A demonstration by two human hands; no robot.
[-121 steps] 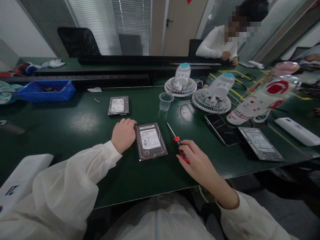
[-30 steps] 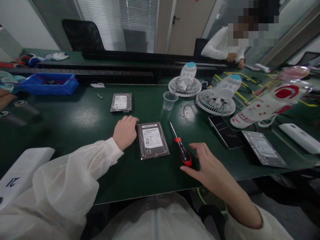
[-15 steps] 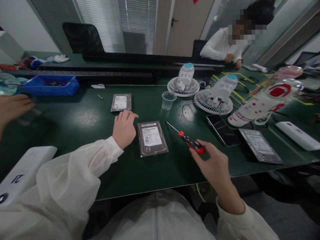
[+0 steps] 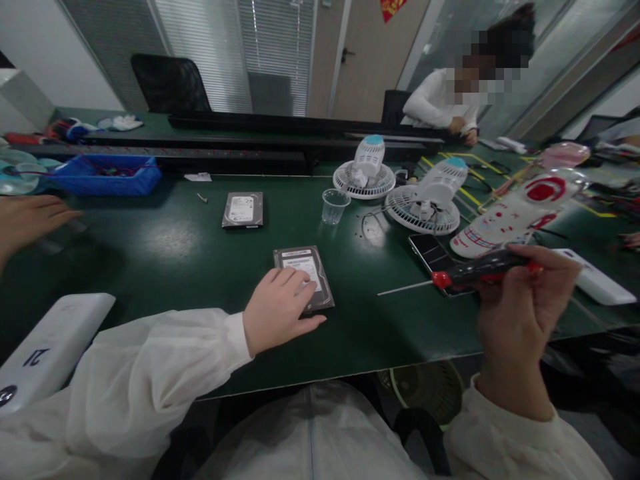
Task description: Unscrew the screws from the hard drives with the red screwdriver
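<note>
My left hand (image 4: 283,303) is over the lower left part of a hard drive (image 4: 324,283), fingers stretched out and apart; whether it touches the drive I cannot tell. In my right hand (image 4: 525,313) is a red and black screwdriver (image 4: 475,269), held up with its thin shaft pointing left. The hand and screwdriver cover much of a dark phone (image 4: 423,248). A second hard drive (image 4: 243,210) lies farther back, label up. To its right stands a clear plastic cup (image 4: 334,207).
Two white fan heads (image 4: 365,177) (image 4: 425,207) lie at the back right, beside a tilted white bottle (image 4: 500,227). White power banks (image 4: 55,347) (image 4: 597,277) lie at both sides. Behind is a blue bin (image 4: 105,177). Another person's hand (image 4: 35,223) reaches in at left; a person (image 4: 435,100) sits opposite.
My left hand has moved right and nearer me, from beside the hard drive to over it. My right hand has lifted the screwdriver and carried it to the right, over the phone.
</note>
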